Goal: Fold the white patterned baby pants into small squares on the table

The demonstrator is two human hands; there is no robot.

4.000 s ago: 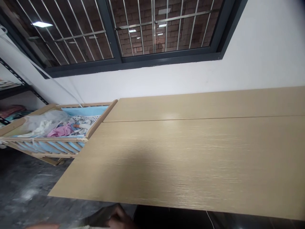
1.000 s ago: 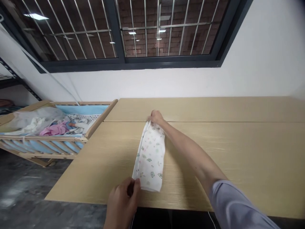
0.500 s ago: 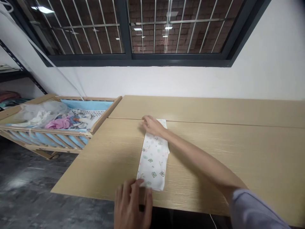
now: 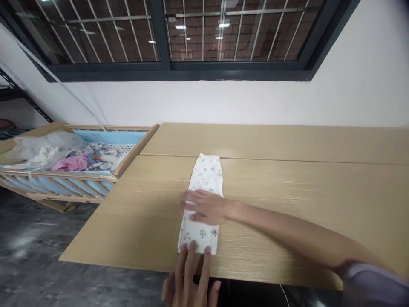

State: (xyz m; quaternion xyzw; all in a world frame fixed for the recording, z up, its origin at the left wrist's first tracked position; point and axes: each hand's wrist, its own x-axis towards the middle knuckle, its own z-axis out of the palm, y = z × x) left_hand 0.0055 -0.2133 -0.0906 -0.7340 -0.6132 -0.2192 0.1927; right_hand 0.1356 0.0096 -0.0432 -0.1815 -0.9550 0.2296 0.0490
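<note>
A long folded strip of white cloth (image 4: pixel 204 172) with small green prints lies flat on the light oak table (image 4: pixel 287 145), running away from me across the seam between the table's two boards. My right hand (image 4: pixel 206 207) rests palm down across the middle of the cloth, with its fingers slightly apart. My left hand (image 4: pixel 190 277) is at the table's near edge, its spread fingertips on the near end of the cloth. Neither hand closes on the cloth.
A wooden crib (image 4: pixel 57 175) with blue padding stands against the table's left end, holding a plastic bag and soft clothes, some pink. A dark floor (image 4: pixel 32 243) lies to the left of the table. Behind the table are a white wall and a barred window.
My right hand has slid from the far end of the cloth to its middle. My left hand has moved onto the near end, and its fingers are spread wider.
</note>
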